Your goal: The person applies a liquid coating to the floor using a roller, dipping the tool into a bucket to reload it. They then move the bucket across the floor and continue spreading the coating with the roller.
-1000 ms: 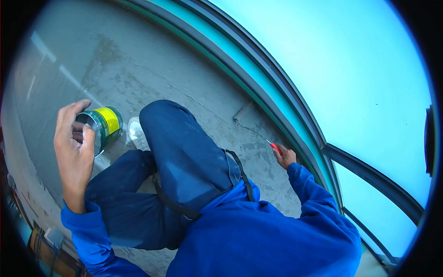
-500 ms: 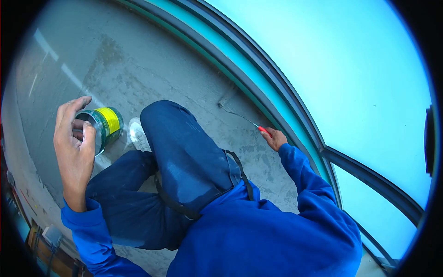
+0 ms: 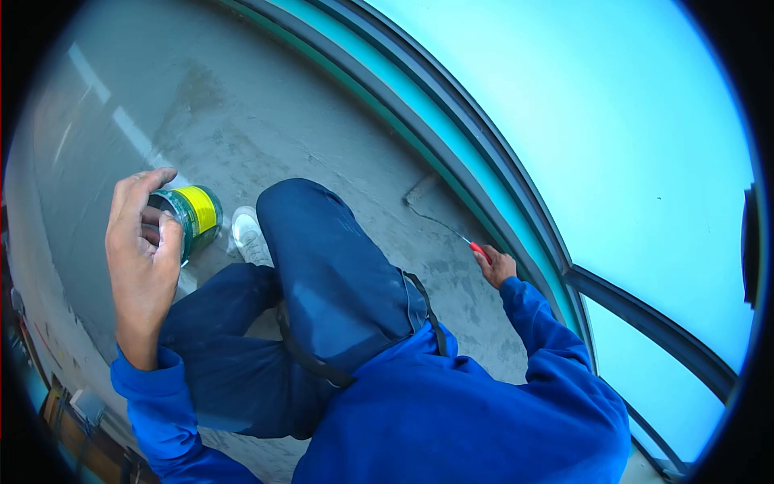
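My left hand (image 3: 143,250) is closed around the rim side of an open paint can (image 3: 203,222), its fingers curled at the mouth. The can is dark green with a yellow label, and its contents are hidden by my fingers. My right hand (image 3: 497,267) grips the red handle of a small paint roller (image 3: 439,222). A thin wire arm runs from that handle to a grey roller head (image 3: 422,189), which rests on the grey floor close to the window frame's base.
A curved window frame (image 3: 484,137) with a teal strip runs along my right, with bright panes (image 3: 613,121) beyond. The grey concrete floor (image 3: 266,105) has a darker patch and light streaks. My bent knee (image 3: 302,210) and shoe (image 3: 251,235) lie between my hands.
The roller and my right hand have shifted slightly right and down in view. The can, my left hand and my shoe also appear a little further right. Both grips stay the same.
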`<act>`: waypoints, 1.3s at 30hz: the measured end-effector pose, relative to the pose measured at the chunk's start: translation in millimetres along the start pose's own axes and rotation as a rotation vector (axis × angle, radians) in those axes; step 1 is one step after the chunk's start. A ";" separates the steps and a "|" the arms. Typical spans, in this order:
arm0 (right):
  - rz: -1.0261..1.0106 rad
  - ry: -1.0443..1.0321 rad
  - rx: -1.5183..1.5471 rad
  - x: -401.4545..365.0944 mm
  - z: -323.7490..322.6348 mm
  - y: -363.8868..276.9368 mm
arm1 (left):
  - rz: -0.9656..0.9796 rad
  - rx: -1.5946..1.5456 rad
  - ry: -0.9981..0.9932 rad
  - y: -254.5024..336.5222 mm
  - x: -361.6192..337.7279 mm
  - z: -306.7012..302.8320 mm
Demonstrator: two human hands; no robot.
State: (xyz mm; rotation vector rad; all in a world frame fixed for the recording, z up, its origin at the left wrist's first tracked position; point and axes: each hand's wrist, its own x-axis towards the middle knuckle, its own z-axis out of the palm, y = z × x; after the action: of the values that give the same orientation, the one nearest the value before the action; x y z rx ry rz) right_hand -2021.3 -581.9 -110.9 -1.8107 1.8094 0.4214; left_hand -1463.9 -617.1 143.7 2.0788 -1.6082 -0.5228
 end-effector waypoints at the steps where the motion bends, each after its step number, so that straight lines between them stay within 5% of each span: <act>1: -0.056 0.054 0.027 16.1 3.7 -15.7 | 0.000 -0.004 0.005 -1.5 -1.0 -0.7; 21: -0.233 0.103 0.196 258.1 -32.0 -377.2 | -0.022 -0.157 0.169 -2.4 -32.0 -18.1; 24: -0.229 0.089 0.190 250.2 -35.8 -356.4 | 0.030 -0.192 0.175 -1.2 -29.8 -18.3; 29: -0.276 0.057 0.145 194.6 -16.0 -236.3 | 0.060 -0.137 0.132 -10.5 -28.6 -21.8; 39: 0.039 -0.110 0.025 5.0 6.2 -9.4 | 0.029 -0.168 0.100 -18.9 -22.0 -15.2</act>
State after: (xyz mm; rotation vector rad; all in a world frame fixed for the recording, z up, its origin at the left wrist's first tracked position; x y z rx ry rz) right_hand -2010.8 -582.9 -117.3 -1.7035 1.7697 0.5015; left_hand -1445.8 -589.9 146.0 1.9249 -1.4824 -0.5170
